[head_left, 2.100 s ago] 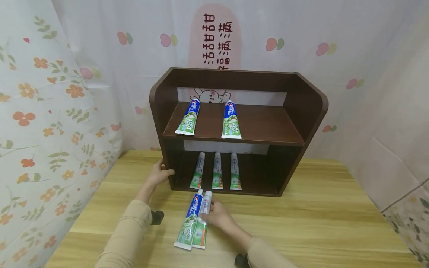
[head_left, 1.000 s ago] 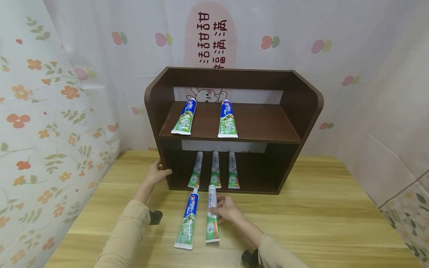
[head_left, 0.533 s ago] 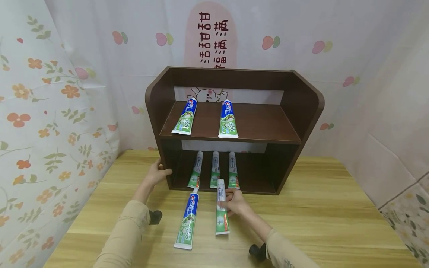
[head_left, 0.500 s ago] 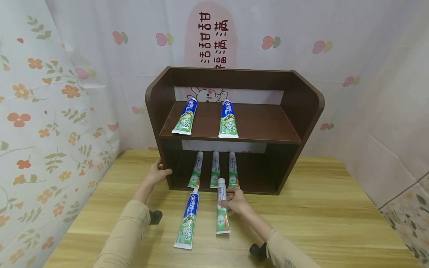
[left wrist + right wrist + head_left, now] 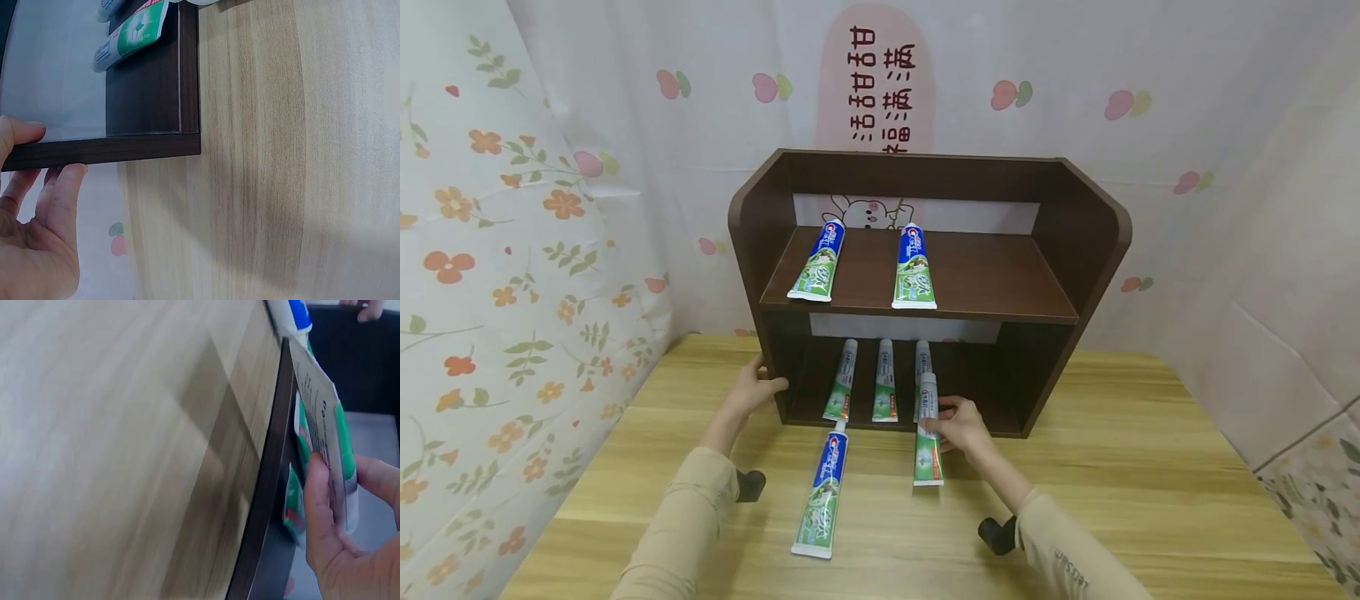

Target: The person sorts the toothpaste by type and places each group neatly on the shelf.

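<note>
My right hand (image 5: 962, 427) pinches a silver and green toothpaste tube (image 5: 928, 454) by its upper half, cap end up. It overlaps the front edge of the lower shelf, partly covering another silver and green tube (image 5: 923, 360) behind it. In the right wrist view, thumb and fingers hold the tube (image 5: 325, 419) from both sides. My left hand (image 5: 752, 390) grips the left side panel of the dark brown shelf unit (image 5: 917, 179), with the panel (image 5: 112, 149) between thumb and fingers in the left wrist view. A blue and green toothpaste tube (image 5: 822, 500) lies on the table before the unit.
Two blue and green tubes (image 5: 817, 262) (image 5: 914, 268) lie on the upper shelf. Two more silver and green tubes (image 5: 842, 382) (image 5: 885, 383) lie on the lower shelf, left of the held one. A patterned curtain (image 5: 700, 125) hangs behind the wooden table (image 5: 1120, 500).
My right hand has lifted the silver and green tube away from beside the blue one and carried it right and up to the lower shelf's front. My left hand stays on the side panel.
</note>
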Motion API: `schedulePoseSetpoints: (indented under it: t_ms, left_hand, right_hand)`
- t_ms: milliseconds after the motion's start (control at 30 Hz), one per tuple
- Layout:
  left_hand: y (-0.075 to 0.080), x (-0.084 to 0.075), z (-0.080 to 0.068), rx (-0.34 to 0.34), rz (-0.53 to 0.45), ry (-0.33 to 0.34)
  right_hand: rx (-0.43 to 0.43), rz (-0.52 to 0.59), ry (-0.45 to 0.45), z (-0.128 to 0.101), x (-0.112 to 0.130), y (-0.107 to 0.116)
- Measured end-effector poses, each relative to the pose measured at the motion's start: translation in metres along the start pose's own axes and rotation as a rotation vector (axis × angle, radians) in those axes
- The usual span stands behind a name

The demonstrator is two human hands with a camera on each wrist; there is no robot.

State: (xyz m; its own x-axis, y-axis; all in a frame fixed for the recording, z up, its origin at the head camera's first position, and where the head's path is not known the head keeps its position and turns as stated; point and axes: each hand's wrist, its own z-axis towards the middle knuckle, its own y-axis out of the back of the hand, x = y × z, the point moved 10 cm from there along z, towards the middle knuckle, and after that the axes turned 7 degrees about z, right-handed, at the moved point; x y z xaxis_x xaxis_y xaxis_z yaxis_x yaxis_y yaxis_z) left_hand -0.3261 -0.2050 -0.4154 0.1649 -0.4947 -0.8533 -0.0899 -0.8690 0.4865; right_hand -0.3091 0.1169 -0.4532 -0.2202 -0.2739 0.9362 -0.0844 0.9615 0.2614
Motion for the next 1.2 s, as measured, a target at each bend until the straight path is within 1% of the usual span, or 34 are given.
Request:
schedulePoseSetpoints:
  t_ms: [433,567,700,800,967,1067,1200]
  left_hand:
    - [0.001,-0.001,0.002,-0.022,-0.001,-0.004]
    - [0.0,0.0,0.002,-0.014,-0.016,-0.002]
    - [-0.001,0.002,0.004,-0.02,-0.018,0.0]
    - [0.0,0.004,0.003,-0.024,-0.019,0.007]
    - [-0.001,0.005,0.002,-0.01,-0.03,0.02]
    - [-0.001,0.004,0.002,-0.014,-0.027,0.008]
    - [0.001,0.001,0.003,-0.041,-0.009,-0.021]
  right_hand:
    - [-0.033,0.007,-0.002,0.02,0.0,0.027]
    - [-0.066,-0.026,-0.016,0.028,-0.001,0.039]
    - [-0.104,-0.044,-0.028,0.036,-0.005,0.05]
    - [-0.126,-0.054,-0.042,0.042,-0.009,0.057]
    - [-0.158,-0.078,-0.047,0.053,-0.013,0.064]
    - [-0.177,-0.103,-0.043,0.059,-0.013,0.067]
    - [-0.199,-0.129,-0.036,0.066,-0.013,0.069]
